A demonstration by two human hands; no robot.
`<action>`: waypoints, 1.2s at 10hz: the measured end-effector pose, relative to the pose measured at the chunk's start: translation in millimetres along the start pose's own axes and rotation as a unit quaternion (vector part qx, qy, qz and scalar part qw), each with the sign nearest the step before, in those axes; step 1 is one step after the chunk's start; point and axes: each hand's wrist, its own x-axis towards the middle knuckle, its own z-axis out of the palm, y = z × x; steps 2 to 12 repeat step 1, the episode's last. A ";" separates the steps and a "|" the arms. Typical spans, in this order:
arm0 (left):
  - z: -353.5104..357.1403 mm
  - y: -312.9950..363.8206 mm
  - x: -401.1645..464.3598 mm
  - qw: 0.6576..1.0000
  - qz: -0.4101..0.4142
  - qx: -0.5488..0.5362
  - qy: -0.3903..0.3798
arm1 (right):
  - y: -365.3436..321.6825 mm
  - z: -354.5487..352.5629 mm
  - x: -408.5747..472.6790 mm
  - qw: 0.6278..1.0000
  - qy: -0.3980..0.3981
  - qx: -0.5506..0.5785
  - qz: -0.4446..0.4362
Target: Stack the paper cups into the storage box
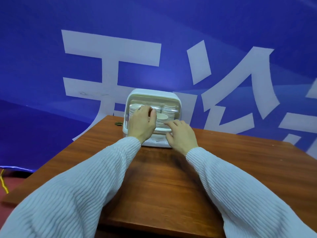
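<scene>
Left hand (141, 121) reaches into the white storage box (154, 98) at the bench's (223, 160) far edge, its grip curled round stacked paper cups (162, 118) (ribbed, white); right hand (181, 136) rests spread on the box's front rim.

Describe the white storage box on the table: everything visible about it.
The white plastic storage box has rounded corners and stands at the far edge of the brown wooden table, its open front facing the camera. A slatted base shows at the bottom. Inside stand stacks of white paper cups at left, middle and right. The left hand reaches into it among the cups; the right hand rests its fingers on the front ledge.
</scene>
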 end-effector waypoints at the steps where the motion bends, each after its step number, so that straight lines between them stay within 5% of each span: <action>1: 2.7 13.5 4.7 1.000 -0.001 -0.005 -0.014 | 4.9 -25.1 -9.3 0.996 0.041 0.051 0.059; 12: 2.7 13.5 4.7 1.000 -0.001 -0.005 -0.014 | 4.9 -25.1 -9.3 0.996 0.041 0.051 0.059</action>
